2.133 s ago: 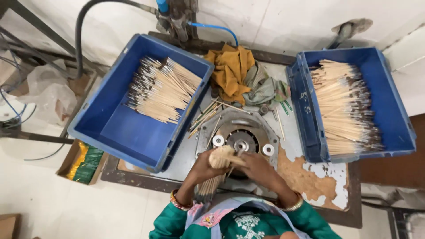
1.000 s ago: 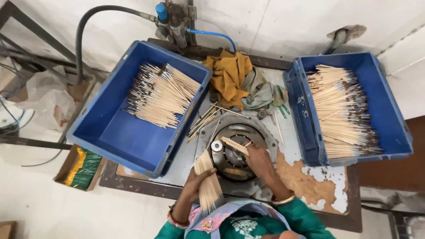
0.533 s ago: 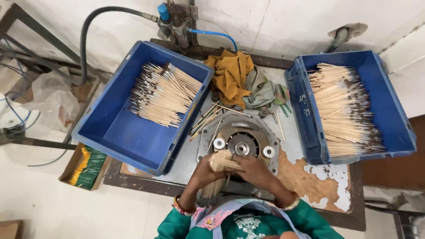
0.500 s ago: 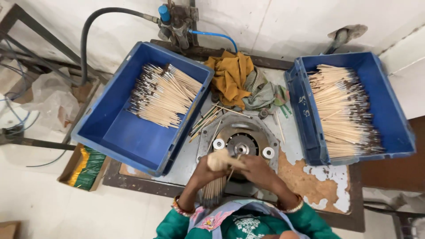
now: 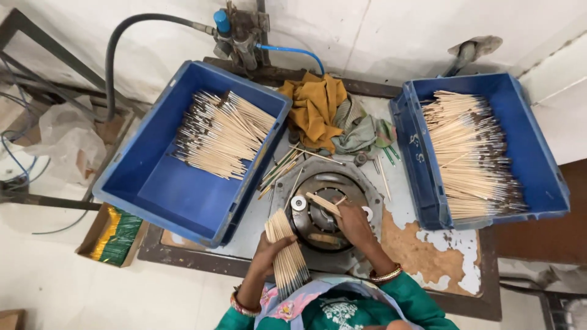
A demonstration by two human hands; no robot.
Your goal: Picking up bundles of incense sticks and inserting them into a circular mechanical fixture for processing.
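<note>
At the far left, beside the table leg, a small cardboard box (image 5: pixel 112 235) is sitting on the floor, showing glossy gold and green packets. Next to it, a deep blue plastic crate (image 5: pixel 183 153) is resting tilted on the table's left edge, carrying a loose heap of thin pale sticks with dark tips (image 5: pixel 221 134). Above it, a grey hose (image 5: pixel 140 24) is curving to a metal fitting at the wall.

At the near edge, the left hand (image 5: pixel 269 253) is closing around a fanned bundle of pale sticks (image 5: pixel 286 255), fingers wrapped across its middle, dark ends pointing toward the person's green sleeves. Just right of it, a round grey metal machine plate (image 5: pixel 324 211) is lying flat in the table, ringed and bolted. The right hand (image 5: pixel 354 223) is resting on this plate, pinching a few sticks (image 5: pixel 323 203) between fingertips and laying them over the disc's centre; how tightly it is pinching cannot be told.

Behind the plate, loose sticks (image 5: pixel 281 168) are lying scattered, and crumpled mustard and grey-green rags (image 5: pixel 330 116) are piling against the back edge. The table top (image 5: pixel 422 244) is showing chipped white paint over brown board.

At the right, a second blue crate (image 5: pixel 538 153) is holding a dense, even stack of pale sticks (image 5: pixel 471 156).
</note>
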